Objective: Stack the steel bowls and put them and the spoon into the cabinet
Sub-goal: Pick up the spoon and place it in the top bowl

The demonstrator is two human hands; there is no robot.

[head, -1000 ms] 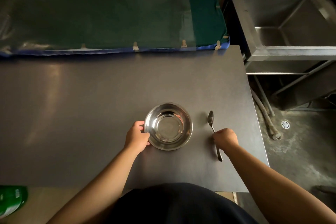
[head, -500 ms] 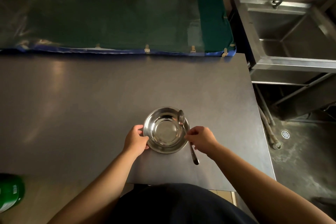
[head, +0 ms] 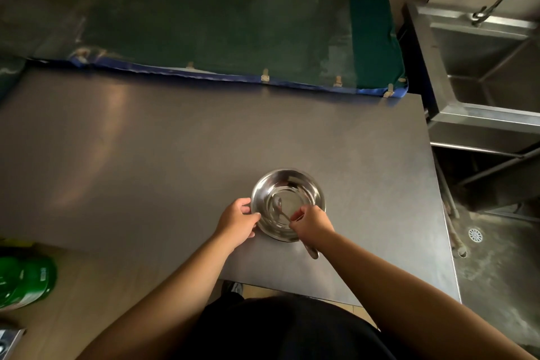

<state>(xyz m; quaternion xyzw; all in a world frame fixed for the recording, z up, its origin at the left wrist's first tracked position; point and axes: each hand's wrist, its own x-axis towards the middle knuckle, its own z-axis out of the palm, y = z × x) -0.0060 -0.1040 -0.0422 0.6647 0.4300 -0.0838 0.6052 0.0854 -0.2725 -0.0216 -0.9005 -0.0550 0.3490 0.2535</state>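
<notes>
Round shiny steel bowl [head: 287,204] sits upright on the dark grey matte desk [head: 146,155], near the desk's front edge, right of centre. Looks like a single bowl from here; can't tell if another is nested under it.

Left hand [head: 237,221]: curled against the bowl's left rim, thumb on the near-left edge, fingers wrapped around the outer wall. Gripping the bowl, wrist straight, forearm running in from lower left.

Right hand [head: 311,225]: over the bowl's near-right rim, fingers bunched, pinching the thin steel spoon [head: 281,209] by mid-handle. Spoon head lies inside the bowl, on the left part of its floor. Handle slopes up and back across the rim, passes under the hand, and its tail end sticks out below the wrist over the desk. Right forearm comes in from lower right, wrist bent slightly down.

Both arms bare, elbows out, dark clothing at the bottom of the frame.

Surroundings: green padded mat with blue edging [head: 233,23] lies behind the desk, touching its far edge. Stainless steel sink unit [head: 482,67] stands right of the desk. Green plastic object [head: 26,278] at lower left, blurred.
</notes>
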